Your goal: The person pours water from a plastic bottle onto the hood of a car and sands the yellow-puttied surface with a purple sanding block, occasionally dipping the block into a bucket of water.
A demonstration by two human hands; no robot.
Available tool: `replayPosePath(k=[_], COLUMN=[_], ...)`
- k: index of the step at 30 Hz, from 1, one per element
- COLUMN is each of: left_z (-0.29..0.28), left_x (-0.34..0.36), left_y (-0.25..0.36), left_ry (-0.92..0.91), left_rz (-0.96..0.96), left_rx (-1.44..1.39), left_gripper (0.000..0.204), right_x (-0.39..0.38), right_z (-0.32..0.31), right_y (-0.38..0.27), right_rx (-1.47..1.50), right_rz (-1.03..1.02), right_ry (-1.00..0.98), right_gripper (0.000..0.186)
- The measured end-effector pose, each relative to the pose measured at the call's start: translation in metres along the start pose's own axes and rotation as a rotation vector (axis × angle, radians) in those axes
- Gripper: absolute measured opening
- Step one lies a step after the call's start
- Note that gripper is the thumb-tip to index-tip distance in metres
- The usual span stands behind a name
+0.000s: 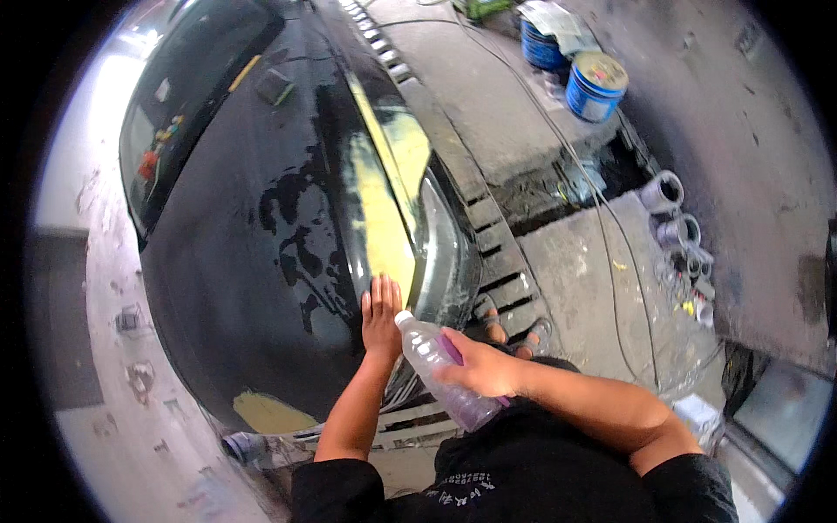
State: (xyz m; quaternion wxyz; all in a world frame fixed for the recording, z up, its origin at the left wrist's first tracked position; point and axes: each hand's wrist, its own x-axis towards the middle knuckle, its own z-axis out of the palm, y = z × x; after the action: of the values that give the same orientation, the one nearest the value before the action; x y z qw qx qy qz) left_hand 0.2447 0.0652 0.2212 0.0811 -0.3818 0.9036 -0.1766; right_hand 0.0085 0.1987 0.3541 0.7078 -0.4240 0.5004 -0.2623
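My left hand [381,319] lies with fingers extended on a pale yellow patch [387,235] along the edge of a dark car's bonnet [214,288], which has wet dark streaks. My right hand [479,370] grips a clear plastic bottle [421,343] with a white top, tilted beside my left hand, its top pointing toward the panel. A purple item [451,347] shows against the bottle in that hand; I cannot make out what it is. A second yellow patch [266,412] is on the bonnet's near left part.
A slotted grate [501,261] runs along the car's right, by my sandalled feet. Farther right are a dark pit [622,157], cables [610,261], blue buckets [593,96] and several rolls or tins [664,196] along a wall [750,174]. The windscreen [183,113] is at upper left.
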Motion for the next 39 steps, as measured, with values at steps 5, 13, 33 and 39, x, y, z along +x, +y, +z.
replayPosePath(k=[5, 13, 33, 39], left_z=[0.007, 0.015, -0.045, -0.035], left_x=[-0.103, -0.201, 0.237, 0.150], left_y=[-0.014, -0.042, -0.168, -0.127], left_ry=[-0.024, -0.087, 0.089, 0.165], left_rz=[0.062, -0.125, -0.767, -0.852], left_rx=[0.065, -0.175, -0.430, -0.520], left_gripper=[0.065, 0.082, 0.085, 0.086], right_x=[0.015, 0.042, 0.120, 0.143], right_z=[0.006, 0.004, -0.061, -0.071], right_y=[0.001, -0.027, -0.178, -0.175], right_rx=[0.044, 0.142, 0.137, 0.026], right_rz=[-0.009, -0.001, -0.105, 0.017], right_ry=[-0.034, -0.179, -0.151, -0.260], right_gripper=[0.085, 0.091, 0.088, 0.087])
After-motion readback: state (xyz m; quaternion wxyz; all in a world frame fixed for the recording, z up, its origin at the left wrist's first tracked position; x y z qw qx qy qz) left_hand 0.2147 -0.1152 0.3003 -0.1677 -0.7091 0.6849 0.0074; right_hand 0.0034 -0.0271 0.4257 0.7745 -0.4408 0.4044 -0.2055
